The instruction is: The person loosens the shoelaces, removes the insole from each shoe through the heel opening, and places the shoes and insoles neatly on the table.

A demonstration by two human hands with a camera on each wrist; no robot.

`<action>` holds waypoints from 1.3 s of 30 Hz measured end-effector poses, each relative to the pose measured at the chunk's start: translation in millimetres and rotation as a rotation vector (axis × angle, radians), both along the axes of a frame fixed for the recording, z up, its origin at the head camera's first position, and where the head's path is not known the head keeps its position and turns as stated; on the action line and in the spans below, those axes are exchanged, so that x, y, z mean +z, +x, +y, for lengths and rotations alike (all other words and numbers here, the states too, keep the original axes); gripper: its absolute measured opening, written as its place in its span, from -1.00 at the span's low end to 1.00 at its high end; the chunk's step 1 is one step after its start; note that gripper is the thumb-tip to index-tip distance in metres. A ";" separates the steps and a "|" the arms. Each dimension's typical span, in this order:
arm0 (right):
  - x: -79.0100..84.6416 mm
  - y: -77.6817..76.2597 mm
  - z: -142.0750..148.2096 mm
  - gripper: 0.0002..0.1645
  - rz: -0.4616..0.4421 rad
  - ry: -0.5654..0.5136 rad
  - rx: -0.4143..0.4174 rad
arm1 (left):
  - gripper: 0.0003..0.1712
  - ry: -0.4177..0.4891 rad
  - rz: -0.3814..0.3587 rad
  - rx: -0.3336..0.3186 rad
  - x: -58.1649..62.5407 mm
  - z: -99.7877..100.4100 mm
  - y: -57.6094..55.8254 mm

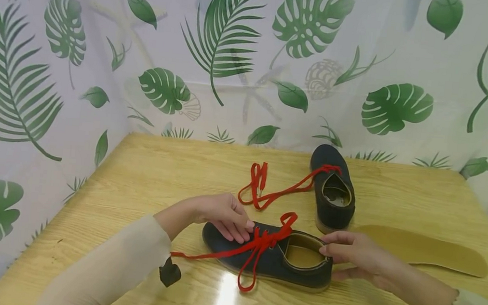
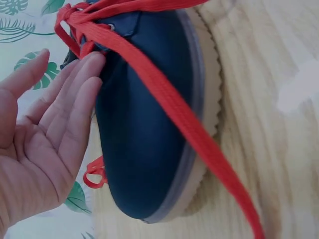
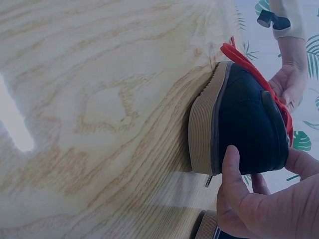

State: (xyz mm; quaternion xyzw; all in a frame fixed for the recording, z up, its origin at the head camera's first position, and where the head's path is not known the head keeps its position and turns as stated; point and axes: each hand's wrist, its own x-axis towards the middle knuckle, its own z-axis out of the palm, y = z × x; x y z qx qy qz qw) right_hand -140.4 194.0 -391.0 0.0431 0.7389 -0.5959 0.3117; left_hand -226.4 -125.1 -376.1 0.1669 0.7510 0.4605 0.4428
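Observation:
A dark navy shoe (image 1: 285, 273) with a bow of red laces (image 1: 268, 242) lies on its sole, toe to the left, tan lining in its opening. My left hand (image 1: 226, 217) reaches over the toe; its fairly straight fingers touch the far side beside the eyelets, as the left wrist view also shows on the shoe (image 2: 144, 129). At the heel (image 3: 249, 124), my right hand (image 1: 361, 257) holds the back of the shoe, thumb and fingers spread around it. One long lace end trails left past the toe.
The matching shoe (image 1: 328, 160) stands behind, toe away, its red lace (image 1: 284, 192) looped loosely leftward. A tan insole (image 1: 440, 249) lies on the wooden table (image 1: 137, 177), partly behind my right hand. A leaf-patterned cloth (image 1: 244, 51) hangs behind the table.

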 end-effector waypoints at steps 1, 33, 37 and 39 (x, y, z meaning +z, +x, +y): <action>0.1 0.1 0.1 -0.49 -0.001 -0.001 0.000 | -0.72 0.001 -0.005 -0.003 -0.7 -0.5 0.9; -0.5 0.3 -0.2 -0.51 -0.003 -0.008 -0.005 | -0.88 -0.219 0.359 -0.157 -10.9 0.3 34.8; -1.0 0.2 1.1 -0.50 0.003 -0.009 -0.002 | -0.80 -0.174 0.298 -0.186 -7.0 -5.3 33.0; -1.2 0.2 1.7 -0.51 0.004 -0.010 0.000 | -0.76 -0.112 0.194 -0.195 -5.4 -9.8 32.0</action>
